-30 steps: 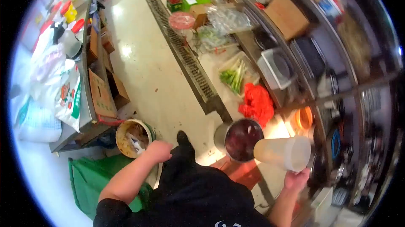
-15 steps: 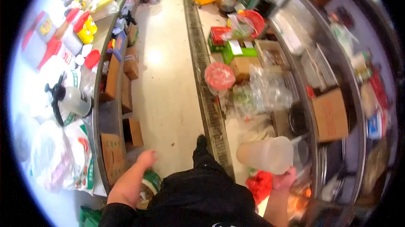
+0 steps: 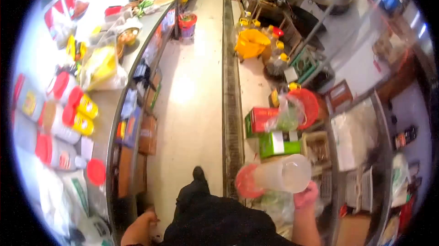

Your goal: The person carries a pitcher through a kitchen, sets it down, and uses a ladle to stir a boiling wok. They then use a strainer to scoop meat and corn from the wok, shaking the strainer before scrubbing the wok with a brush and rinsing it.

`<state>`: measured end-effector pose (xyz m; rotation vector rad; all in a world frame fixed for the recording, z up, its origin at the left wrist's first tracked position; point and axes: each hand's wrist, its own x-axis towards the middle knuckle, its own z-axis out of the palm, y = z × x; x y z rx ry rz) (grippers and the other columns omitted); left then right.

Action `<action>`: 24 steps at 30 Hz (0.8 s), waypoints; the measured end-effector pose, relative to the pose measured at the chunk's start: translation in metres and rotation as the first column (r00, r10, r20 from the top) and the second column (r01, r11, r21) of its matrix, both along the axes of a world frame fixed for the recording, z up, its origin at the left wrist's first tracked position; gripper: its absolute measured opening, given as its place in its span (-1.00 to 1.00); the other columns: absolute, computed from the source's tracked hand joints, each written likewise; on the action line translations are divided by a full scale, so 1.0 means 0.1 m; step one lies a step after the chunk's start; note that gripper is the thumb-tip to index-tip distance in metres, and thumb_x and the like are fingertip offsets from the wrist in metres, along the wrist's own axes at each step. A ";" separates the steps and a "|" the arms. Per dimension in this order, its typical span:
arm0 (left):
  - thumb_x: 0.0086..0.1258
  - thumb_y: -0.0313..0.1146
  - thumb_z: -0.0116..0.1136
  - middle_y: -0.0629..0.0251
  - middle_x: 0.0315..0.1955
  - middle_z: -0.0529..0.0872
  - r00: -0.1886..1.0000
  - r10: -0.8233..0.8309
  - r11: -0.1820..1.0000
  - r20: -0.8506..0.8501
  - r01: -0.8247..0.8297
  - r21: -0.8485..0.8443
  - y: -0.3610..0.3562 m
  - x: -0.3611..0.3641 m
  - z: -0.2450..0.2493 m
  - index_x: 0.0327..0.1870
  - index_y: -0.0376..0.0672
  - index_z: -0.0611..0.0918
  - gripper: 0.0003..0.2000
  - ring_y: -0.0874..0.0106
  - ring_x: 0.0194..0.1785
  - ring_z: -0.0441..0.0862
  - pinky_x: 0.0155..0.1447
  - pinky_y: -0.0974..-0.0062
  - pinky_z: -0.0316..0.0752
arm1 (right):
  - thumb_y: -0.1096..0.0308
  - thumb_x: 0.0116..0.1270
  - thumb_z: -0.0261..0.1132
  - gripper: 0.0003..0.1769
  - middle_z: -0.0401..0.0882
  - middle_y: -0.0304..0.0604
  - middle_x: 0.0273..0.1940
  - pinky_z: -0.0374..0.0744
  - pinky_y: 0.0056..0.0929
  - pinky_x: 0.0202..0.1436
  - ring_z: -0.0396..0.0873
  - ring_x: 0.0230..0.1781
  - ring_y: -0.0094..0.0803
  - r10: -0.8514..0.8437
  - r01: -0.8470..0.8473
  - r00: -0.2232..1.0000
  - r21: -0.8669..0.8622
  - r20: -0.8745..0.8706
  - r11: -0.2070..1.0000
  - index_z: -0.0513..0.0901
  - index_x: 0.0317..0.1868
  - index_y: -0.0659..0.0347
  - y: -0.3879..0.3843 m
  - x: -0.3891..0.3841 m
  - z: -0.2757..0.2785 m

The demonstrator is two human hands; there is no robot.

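A cloudy translucent plastic container (image 3: 280, 173) is tilted on its side at the lower right, with my right hand (image 3: 306, 195) wrapped round its near end. Behind the container's far end, on the floor, shows a round pink-red lid or tub (image 3: 248, 181). My left hand (image 3: 148, 217) hangs low at the left, beside the counter's lower shelf; it is blurred, and its fingers are too unclear to read.
The floor aisle (image 3: 183, 108) runs ahead beside a drain grate (image 3: 232, 108). On the left, a counter (image 3: 106, 122) carries red-lidded jars (image 3: 59, 152) and bags. Along the right stand a green box (image 3: 276, 143), a red basket (image 3: 305, 108), a yellow tub (image 3: 251, 43) and shelving.
The view has moved forward along the aisle and tilted up, so floor objects sit lower. My right hand still carries the container. My left hand has swung lower in view.
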<state>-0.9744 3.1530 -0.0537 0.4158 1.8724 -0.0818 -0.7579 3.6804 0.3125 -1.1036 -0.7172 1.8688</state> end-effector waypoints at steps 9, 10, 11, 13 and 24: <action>0.28 -0.17 0.04 0.05 -0.14 0.67 0.863 0.426 0.710 -0.272 -0.133 0.691 4.23 -4.26 1.73 0.05 -0.15 0.54 -0.62 0.15 -0.06 0.61 0.02 0.29 0.50 | 0.44 0.04 0.02 -0.88 0.52 -0.17 -0.44 0.48 -0.35 -0.18 0.48 -0.39 -0.35 0.250 -0.242 0.937 0.065 -0.242 0.968 0.49 -0.53 0.25 2.38 -2.82 -0.66; 0.28 -0.17 0.04 0.05 -0.14 0.67 0.858 0.432 0.706 -0.277 -0.131 0.696 4.54 -4.64 1.82 0.05 -0.15 0.54 -0.62 0.15 -0.06 0.61 0.02 0.29 0.50 | 0.42 0.04 0.03 -0.83 0.59 -0.06 -0.32 0.51 -0.29 -0.03 0.55 -0.26 -0.28 0.296 -0.300 0.911 0.033 -0.285 0.953 0.54 -0.46 0.30 2.64 -3.15 -0.74; 0.28 -0.19 0.05 0.05 -0.15 0.67 0.853 0.453 0.674 -0.259 -0.137 0.725 4.86 -5.03 1.89 0.05 -0.15 0.55 -0.63 0.16 -0.07 0.62 0.01 0.31 0.51 | 0.41 0.02 0.03 -0.83 0.59 -0.05 -0.32 0.51 -0.26 -0.03 0.55 -0.26 -0.26 0.334 -0.346 0.861 0.041 -0.383 0.937 0.54 -0.47 0.29 2.89 -3.53 -0.71; 0.27 -0.20 0.07 0.05 -0.17 0.68 0.835 0.495 0.635 -0.240 -0.159 0.756 5.34 -5.68 1.88 0.05 -0.14 0.55 -0.64 0.16 -0.08 0.62 0.01 0.33 0.51 | 0.42 0.02 0.03 -0.83 0.59 -0.07 -0.33 0.52 -0.28 -0.04 0.54 -0.27 -0.27 0.320 -0.325 0.911 0.024 -0.261 0.945 0.55 -0.46 0.30 3.37 -4.45 -0.59; 0.15 0.03 0.12 0.04 -0.19 0.68 0.992 -0.033 0.985 0.123 0.054 -0.167 4.49 -7.63 -0.40 -0.25 -0.18 0.69 -0.58 0.15 -0.04 0.60 0.09 0.22 0.45 | 0.39 0.03 0.03 -0.81 0.60 -0.15 -0.41 0.51 -0.38 -0.09 0.55 -0.31 -0.33 0.545 -0.537 0.778 0.120 -0.311 0.835 0.57 -0.51 0.28 6.00 -8.77 -0.59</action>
